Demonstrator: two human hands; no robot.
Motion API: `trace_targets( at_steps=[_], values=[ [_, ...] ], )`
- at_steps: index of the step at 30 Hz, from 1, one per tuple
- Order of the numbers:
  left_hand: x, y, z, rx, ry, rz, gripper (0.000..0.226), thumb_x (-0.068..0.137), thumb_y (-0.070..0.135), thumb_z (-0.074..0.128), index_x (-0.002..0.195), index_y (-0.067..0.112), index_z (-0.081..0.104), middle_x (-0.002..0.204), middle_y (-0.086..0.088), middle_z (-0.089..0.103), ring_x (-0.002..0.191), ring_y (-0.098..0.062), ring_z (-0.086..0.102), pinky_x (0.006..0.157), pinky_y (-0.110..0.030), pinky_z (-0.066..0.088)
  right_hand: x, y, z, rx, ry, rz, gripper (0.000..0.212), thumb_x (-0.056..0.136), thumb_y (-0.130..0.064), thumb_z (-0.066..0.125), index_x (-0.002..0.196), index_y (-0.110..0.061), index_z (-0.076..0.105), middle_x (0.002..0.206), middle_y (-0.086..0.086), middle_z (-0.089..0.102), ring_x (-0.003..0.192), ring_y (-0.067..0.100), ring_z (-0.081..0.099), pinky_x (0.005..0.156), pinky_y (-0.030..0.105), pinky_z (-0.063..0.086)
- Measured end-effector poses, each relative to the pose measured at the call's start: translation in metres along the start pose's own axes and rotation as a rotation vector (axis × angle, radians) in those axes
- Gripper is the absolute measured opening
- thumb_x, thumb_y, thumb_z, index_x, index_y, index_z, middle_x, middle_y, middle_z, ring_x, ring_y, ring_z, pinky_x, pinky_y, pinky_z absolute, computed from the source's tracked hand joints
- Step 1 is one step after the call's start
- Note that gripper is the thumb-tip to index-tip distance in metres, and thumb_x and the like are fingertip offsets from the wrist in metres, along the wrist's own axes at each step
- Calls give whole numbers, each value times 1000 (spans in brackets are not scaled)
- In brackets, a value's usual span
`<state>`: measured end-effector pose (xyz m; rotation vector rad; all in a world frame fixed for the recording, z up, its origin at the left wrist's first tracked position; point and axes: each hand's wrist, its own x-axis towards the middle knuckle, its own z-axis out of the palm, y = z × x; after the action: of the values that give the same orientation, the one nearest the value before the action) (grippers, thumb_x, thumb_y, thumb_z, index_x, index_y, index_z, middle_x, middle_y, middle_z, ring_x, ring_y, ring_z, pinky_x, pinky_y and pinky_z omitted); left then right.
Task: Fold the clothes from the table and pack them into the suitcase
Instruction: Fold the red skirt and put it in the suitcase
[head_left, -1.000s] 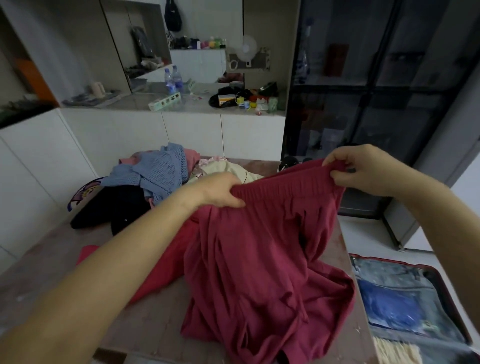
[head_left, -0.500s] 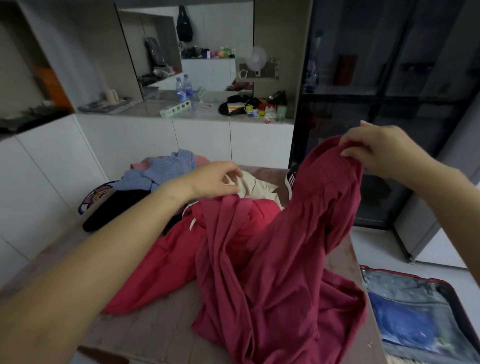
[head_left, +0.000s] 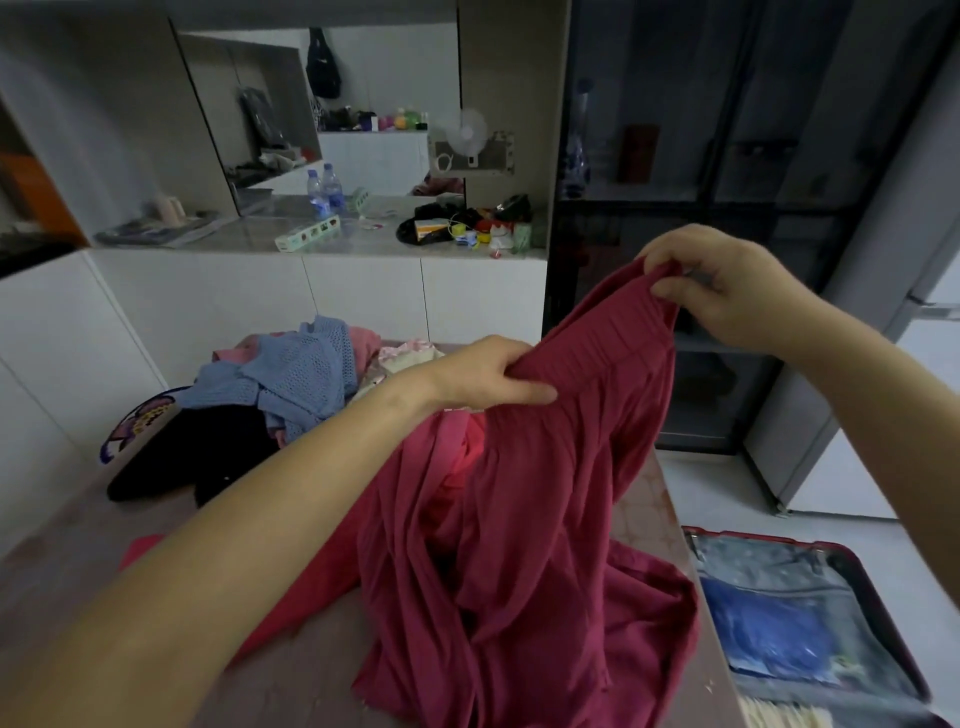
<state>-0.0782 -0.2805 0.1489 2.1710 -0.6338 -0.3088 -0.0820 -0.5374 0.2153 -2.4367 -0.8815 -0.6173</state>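
Over the table (head_left: 306, 675), left hand (head_left: 483, 375) again grips maroon garment (head_left: 545, 545) at its waistband, right hand (head_left: 727, 283) still pinching

No writing reads clearly (the bottle labels (head_left: 321, 201) seem blurred).

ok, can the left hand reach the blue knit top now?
Probably not yet: the left hand grips the maroon garment at its waistband. The blue knit top lies uncovered just beyond it, so the way looks free once it lets go.
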Motion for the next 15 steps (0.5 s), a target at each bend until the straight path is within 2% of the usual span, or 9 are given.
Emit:
trace_targets(
  at_steps=[3,5,7,9,11,13,15],
  values=[
    [-7,-18,-6,109,-259,-167,20,82,11,73,99,18,67,95,8,70,83,-2,66,86,-18,52,0,6,-3,3,67,68,24,88,-1,59,97,-24,57,90,2,60,81,20,56,74,12,40],
    [-13,-29,-14,219,-290,-250,18,83,18,73,100,19,68,93,11,69,80,0,65,81,-11,49,2,13,-5,-66,100,114,17,89,-4,58,99,-18,61,84,0,59,77,18,54,68,17,40],
    [-18,-34,-33,274,-188,-245,24,85,24,70,108,18,67,95,13,67,81,4,61,72,-1,42,4,23,-6,-157,80,166,15,89,-7,59,103,-13,62,84,-1,58,77,20,54,72,25,38],
    [-24,-31,-61,257,-30,-223,28,86,27,68,112,17,65,100,9,66,88,-5,62,72,-1,43,5,35,-4,-254,9,176,14,89,-12,59,103,-15,61,88,2,60,83,25,57,80,33,41],
    [-30,-21,-91,259,88,-244,27,84,27,70,108,15,65,96,7,67,83,-8,63,67,-2,46,8,44,2,-371,-92,162,14,92,-17,55,105,-18,59,96,4,65,92,28,60,93,43,39],
    [-34,-9,-119,334,139,-262,21,81,26,73,98,18,65,90,7,66,79,-8,63,63,-8,49,13,47,9,-433,-115,163,16,94,-21,50,109,-18,57,98,5,67,96,26,61,104,44,30],
    [-37,1,-139,392,167,-276,14,81,23,74,89,22,63,88,4,67,76,-14,65,63,-19,56,22,45,13,-439,-70,153,22,94,-23,51,111,-12,57,95,12,68,95,31,62,103,44,32]
  ],
)
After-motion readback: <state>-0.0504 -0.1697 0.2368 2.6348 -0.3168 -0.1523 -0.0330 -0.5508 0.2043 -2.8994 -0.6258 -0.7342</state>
